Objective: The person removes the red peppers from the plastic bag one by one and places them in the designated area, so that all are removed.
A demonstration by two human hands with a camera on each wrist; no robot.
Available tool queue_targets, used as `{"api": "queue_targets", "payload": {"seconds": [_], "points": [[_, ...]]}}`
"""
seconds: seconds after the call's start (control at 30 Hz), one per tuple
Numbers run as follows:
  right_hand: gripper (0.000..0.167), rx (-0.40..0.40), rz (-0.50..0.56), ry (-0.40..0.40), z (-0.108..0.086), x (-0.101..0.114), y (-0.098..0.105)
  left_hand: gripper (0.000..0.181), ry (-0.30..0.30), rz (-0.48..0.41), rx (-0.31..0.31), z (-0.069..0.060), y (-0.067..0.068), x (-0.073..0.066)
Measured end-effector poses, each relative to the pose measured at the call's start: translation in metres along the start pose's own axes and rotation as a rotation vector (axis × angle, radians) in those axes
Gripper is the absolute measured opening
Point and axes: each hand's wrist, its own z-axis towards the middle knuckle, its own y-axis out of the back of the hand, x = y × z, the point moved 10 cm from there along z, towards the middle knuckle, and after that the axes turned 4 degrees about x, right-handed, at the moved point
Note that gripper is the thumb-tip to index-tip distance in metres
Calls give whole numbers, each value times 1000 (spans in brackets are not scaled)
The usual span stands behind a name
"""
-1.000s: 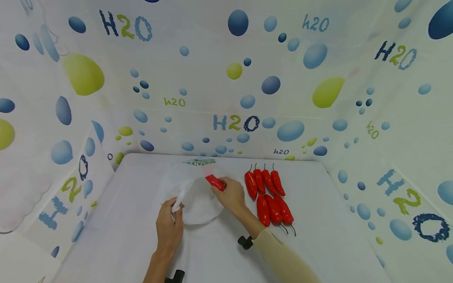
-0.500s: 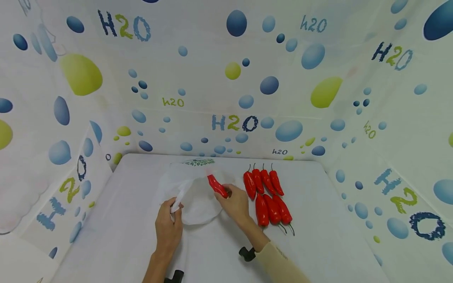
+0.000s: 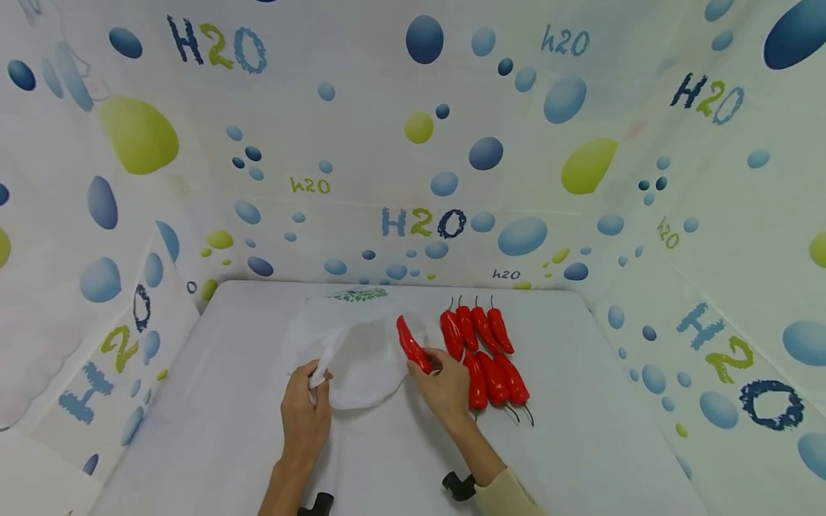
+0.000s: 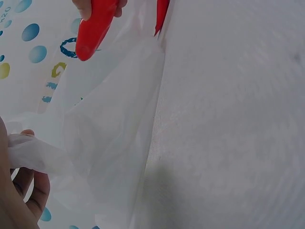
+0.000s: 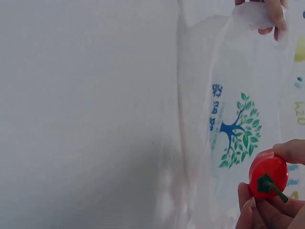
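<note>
A thin, translucent white plastic bag (image 3: pixel 364 369) lies on the table with its mouth held up. My left hand (image 3: pixel 306 416) pinches the bag's rim at the left; in the left wrist view the bunched plastic (image 4: pixel 33 155) passes between its thumb and fingers. My right hand (image 3: pixel 447 387) grips a red chili pepper (image 3: pixel 413 347) by its stem end, above the right side of the bag's mouth. The right wrist view shows that pepper's green stem (image 5: pixel 272 186) pointing toward the camera. Several more red chili peppers (image 3: pixel 495 380) lie in two rows right of the right hand.
A green and blue tree print (image 5: pixel 240 131) shows on the bag. The white table (image 3: pixel 600 430) meets a backdrop (image 3: pixel 361 129) with coloured bubbles and "H2O" lettering at the back and sides. Dark camera mounts (image 3: pixel 458 486) sit at both wrists.
My right hand has drawn back rightward and nearer with the chili pepper, whose tip now points more away from me. The left hand keeps its hold on the bag.
</note>
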Motion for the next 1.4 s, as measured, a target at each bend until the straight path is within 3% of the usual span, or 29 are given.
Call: {"api": "queue_targets", "payload": {"seconds": [0.37,0.77,0.97,1.2,1.4], "points": [[39,-107,20,-9,-22,-17,19,26,-12,13,-9,0,1,1],[36,-206,-45,-161,-48,-36,41,27,-5,9,-2,0,0,2],[35,-231,-129,-189,-53,-43,54,26,8,3,6,0,-2,3],[37,-245,-303,-178,-55,-45,59,28,-24,3,-8,0,-1,-1],[36,-232,-381,-201,-58,-46,63,25,4,-2,13,-1,-3,2]]}}
